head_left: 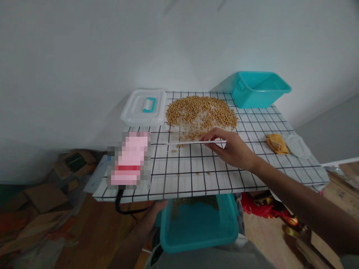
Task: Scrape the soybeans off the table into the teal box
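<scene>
My right hand [221, 145] is over the middle of the table, its fingers pinching a thin white strip [193, 142] that is seen nearly edge-on. Just beyond the strip, a wide heap of yellow soybeans [199, 108] is spread over the checked cloth, and a few stray beans lie on the near side. Below the table's front edge, my left hand [159, 206] grips the left side of a teal plastic bin [199, 244]; part of that hand is hidden. Soybeans [193, 202] lie in the far end of this bin, which is close to my lap.
A second teal bin [262, 95] stands at the table's back right. At the back left lies a clear lid [144, 106] with a teal handle. A blurred pink object [130, 157] with a black cable, a folded yellow cloth [277, 144] and cardboard boxes [42, 201] are around.
</scene>
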Demonstrator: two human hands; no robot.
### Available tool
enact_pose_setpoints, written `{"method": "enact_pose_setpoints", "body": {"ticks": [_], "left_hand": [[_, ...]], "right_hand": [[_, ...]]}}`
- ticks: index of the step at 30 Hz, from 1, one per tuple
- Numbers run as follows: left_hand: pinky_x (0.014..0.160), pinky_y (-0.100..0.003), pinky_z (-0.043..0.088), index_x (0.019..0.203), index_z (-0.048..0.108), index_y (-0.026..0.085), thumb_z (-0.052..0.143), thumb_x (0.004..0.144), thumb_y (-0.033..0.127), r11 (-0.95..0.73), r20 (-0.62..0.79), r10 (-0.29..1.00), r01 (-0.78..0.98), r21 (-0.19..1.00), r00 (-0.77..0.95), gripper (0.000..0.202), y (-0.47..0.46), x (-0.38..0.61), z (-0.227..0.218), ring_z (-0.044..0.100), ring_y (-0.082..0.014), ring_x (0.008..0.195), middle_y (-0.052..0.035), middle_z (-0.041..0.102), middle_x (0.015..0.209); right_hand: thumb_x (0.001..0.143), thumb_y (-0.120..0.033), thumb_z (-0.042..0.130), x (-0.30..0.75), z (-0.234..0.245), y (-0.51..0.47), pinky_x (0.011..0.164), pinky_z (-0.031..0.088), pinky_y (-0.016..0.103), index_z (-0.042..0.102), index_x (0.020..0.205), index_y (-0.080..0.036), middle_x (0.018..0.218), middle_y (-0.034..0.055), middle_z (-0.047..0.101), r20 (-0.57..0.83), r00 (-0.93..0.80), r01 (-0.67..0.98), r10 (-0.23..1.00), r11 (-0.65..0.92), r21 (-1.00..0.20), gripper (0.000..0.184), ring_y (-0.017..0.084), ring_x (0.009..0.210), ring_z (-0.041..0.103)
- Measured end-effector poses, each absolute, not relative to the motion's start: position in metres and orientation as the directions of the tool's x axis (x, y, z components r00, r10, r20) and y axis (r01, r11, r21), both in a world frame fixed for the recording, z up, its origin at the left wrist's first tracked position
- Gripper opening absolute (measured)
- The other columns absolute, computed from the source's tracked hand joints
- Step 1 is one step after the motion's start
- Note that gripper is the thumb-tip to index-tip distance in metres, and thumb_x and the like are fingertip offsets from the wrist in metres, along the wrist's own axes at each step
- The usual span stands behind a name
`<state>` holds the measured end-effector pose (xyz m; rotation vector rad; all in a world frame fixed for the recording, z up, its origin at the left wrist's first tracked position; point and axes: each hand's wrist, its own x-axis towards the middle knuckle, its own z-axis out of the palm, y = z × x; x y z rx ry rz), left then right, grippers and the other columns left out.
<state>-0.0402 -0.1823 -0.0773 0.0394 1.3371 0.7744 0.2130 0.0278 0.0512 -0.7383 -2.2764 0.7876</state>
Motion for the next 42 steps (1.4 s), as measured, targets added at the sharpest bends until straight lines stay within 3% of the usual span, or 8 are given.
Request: {"method": "enact_pose_setpoints", "body": {"ticks": [3,8,20,25,30,33,36,42], "left_hand": [[0.077,-0.041,0.060,0.111,0.071,0.015,0.069,0.079,0.048,0.778,-0.866,0.497,-0.468,0.419,0.050,0.046,-0.183,-0.040,-0.077,0.076,-0.0332,0.084,-0.0122,0.080,0.085],[0.072,-0.039,0.059,0.108,0.072,0.014,0.067,0.082,0.047,0.741,-0.810,0.578,-0.476,0.474,0.093,0.042,-0.185,-0.040,-0.078,0.075,-0.0300,0.075,-0.0108,0.080,0.081],[0.082,-0.040,0.059,0.102,0.074,0.014,0.068,0.081,0.041,0.717,-0.808,0.580,-0.538,0.444,0.107,0.035,-0.185,-0.038,-0.082,0.074,-0.0326,0.099,-0.0126,0.081,0.094],[0.084,-0.038,0.058,0.107,0.072,0.014,0.067,0.082,0.039,0.707,-0.791,0.604,-0.525,0.473,0.102,0.035,-0.182,-0.036,-0.075,0.074,-0.0312,0.098,-0.0120,0.080,0.103],[0.089,-0.040,0.057,0.106,0.073,0.014,0.066,0.083,0.037,0.720,-0.791,0.595,-0.529,0.449,0.139,0.033,-0.176,-0.033,-0.058,0.074,-0.0312,0.097,-0.0119,0.081,0.091],[0.086,-0.037,0.057,0.103,0.073,0.014,0.066,0.083,0.037,0.723,-0.793,0.598,-0.508,0.469,0.119,0.031,-0.175,-0.033,-0.052,0.074,-0.0306,0.099,-0.0121,0.081,0.094],[0.083,-0.036,0.058,0.105,0.072,0.015,0.067,0.083,0.038,0.724,-0.799,0.591,-0.512,0.463,0.114,0.032,-0.177,-0.034,-0.056,0.072,-0.0308,0.104,-0.0129,0.080,0.101],[0.086,-0.041,0.058,0.117,0.068,0.016,0.067,0.083,0.038,0.702,-0.786,0.611,-0.524,0.483,0.093,0.040,-0.182,-0.032,-0.080,0.074,-0.0309,0.097,-0.0099,0.081,0.095]], "right_hand": [[0.092,-0.019,0.057,0.212,0.049,0.030,0.084,0.051,0.034,0.062,0.104,-0.025,0.106,0.0043,0.070,0.355,-0.673,0.281,0.649,0.668,-0.689,0.014,0.020,0.097,0.065],[0.093,-0.018,0.057,0.220,0.053,0.023,0.085,0.051,0.034,0.062,0.108,-0.024,0.108,0.0053,0.070,0.327,-0.710,0.255,0.623,0.661,-0.705,0.017,0.020,0.099,0.065],[0.092,-0.018,0.058,0.238,0.051,0.001,0.087,0.052,0.035,0.061,0.107,-0.025,0.111,0.0057,0.070,0.255,-0.725,0.275,0.640,0.609,-0.744,0.017,0.021,0.102,0.066],[0.092,-0.018,0.059,0.240,0.052,-0.002,0.089,0.052,0.035,0.061,0.108,-0.025,0.112,0.0060,0.069,0.240,-0.721,0.280,0.650,0.590,-0.757,0.018,0.021,0.104,0.065],[0.092,-0.017,0.058,0.244,0.050,-0.002,0.089,0.053,0.035,0.061,0.109,-0.025,0.112,0.0060,0.069,0.219,-0.732,0.275,0.645,0.574,-0.771,0.019,0.020,0.103,0.065],[0.092,-0.015,0.058,0.247,0.050,-0.005,0.089,0.053,0.034,0.060,0.109,-0.025,0.112,0.0058,0.068,0.212,-0.748,0.257,0.629,0.569,-0.781,0.021,0.020,0.106,0.065],[0.091,-0.013,0.058,0.248,0.050,-0.009,0.090,0.052,0.033,0.060,0.110,-0.025,0.114,0.0052,0.068,0.206,-0.747,0.259,0.631,0.563,-0.785,0.022,0.019,0.107,0.064],[0.092,-0.014,0.059,0.245,0.051,-0.023,0.088,0.050,0.029,0.061,0.110,-0.025,0.113,0.0029,0.069,0.193,-0.655,0.366,0.730,0.530,-0.765,0.022,0.017,0.104,0.065]]}}
